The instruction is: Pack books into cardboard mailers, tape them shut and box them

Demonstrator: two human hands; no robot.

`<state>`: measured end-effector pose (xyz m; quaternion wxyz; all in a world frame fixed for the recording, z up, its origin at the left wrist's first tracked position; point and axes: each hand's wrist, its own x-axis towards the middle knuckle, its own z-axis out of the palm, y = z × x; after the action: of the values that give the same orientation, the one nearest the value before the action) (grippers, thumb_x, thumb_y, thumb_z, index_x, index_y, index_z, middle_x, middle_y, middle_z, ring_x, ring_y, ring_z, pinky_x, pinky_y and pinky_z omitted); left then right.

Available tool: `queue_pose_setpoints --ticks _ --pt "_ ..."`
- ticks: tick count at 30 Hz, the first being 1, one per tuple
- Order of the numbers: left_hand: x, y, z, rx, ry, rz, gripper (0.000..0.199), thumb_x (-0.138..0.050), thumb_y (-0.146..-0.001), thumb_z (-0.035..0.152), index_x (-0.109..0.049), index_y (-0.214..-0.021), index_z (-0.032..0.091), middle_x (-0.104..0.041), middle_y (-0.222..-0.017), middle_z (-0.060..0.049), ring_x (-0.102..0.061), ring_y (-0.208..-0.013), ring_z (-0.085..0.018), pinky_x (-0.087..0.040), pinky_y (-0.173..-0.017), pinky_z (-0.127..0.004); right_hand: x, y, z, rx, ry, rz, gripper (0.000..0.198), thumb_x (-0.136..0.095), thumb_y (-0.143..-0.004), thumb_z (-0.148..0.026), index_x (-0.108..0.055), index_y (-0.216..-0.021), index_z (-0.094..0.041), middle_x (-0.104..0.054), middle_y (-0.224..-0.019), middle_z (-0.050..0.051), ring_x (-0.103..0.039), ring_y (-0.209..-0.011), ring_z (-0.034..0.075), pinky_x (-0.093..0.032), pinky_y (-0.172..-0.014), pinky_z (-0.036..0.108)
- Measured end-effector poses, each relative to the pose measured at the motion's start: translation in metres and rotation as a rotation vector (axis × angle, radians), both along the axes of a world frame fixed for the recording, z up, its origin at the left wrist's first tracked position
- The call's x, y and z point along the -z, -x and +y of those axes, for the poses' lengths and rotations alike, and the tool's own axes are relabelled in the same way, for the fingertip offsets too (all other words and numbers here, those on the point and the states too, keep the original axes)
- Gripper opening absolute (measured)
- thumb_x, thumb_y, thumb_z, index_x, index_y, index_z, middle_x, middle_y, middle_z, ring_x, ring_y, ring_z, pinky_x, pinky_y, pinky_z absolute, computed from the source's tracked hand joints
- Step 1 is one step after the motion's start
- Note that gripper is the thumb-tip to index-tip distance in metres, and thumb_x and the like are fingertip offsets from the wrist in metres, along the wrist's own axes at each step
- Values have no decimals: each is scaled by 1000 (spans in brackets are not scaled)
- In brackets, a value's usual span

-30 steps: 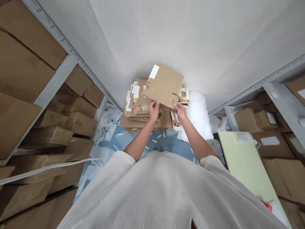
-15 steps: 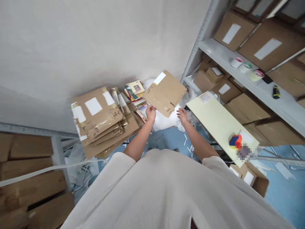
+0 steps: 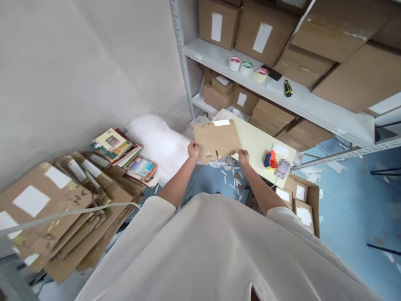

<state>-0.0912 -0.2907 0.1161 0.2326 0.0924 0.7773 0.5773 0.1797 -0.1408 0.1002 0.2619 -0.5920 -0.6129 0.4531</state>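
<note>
A flattened cardboard box [image 3: 217,140] with a white label along its far edge is held up in front of me. My left hand [image 3: 193,149] pinches its left edge. At its near right corner, the fingers of my right hand [image 3: 243,157] are closed on the cardboard. Beneath and beyond its right side lies the pale yellow tabletop [image 3: 255,146]. An orange and blue tape dispenser [image 3: 270,160] sits on that table, beside a blurred-out item. To my left are a pile of books [image 3: 112,144] and a sheet of white packing foam [image 3: 156,138].
Flattened cartons [image 3: 40,200] are stacked at the left, with a pale strap crossing them. A metal shelf [image 3: 216,54] on the right carries boxes, tape rolls [image 3: 246,67] and a yellow-black cutter [image 3: 288,88]. An open carton [image 3: 313,205] stands by the table; paper scraps litter the blue floor.
My view has turned to the right. The flattened box has come over from beside the books to the table's edge, and my right hand, formerly free, now grips it.
</note>
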Motion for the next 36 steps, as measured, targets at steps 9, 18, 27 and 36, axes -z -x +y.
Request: queue_pose_setpoints --ticks 9,18,27,36 --pt "19 -29 107 235 200 78 23 -59 -93 15 -55 -73 27 -60 -76 2 -64 -85 -20 -52 -85 -29 23 -62 29 179 154 19 15 -73 -77 -39 -73 -88 -27 -84 -105 7 -76 -114 29 -59 -110 42" --pt "54 -12 203 556 401 143 27 -62 -88 13 -49 -71 28 -62 -76 -3 -69 -95 -26 -49 -86 -35 36 -64 62 330 261 -40 16 -70 -78 -36 -77 -88 -27 -84 -102 6 -75 -109 28 -58 -108 43" --pt "73 10 272 784 528 154 16 -69 -98 31 -65 -83 29 -81 -94 -13 -78 -120 -37 -54 -102 -48 42 -45 82 468 367 -93 12 -74 -77 -34 -78 -84 -25 -83 -93 6 -76 -101 27 -60 -103 42" --pt "102 14 283 910 554 224 32 -70 -96 30 -73 -127 23 -77 -147 -23 -72 -143 -36 -56 -116 -46 61 -46 106 500 418 -135 18 -77 -75 -36 -80 -90 -26 -85 -108 10 -78 -115 32 -60 -109 45"
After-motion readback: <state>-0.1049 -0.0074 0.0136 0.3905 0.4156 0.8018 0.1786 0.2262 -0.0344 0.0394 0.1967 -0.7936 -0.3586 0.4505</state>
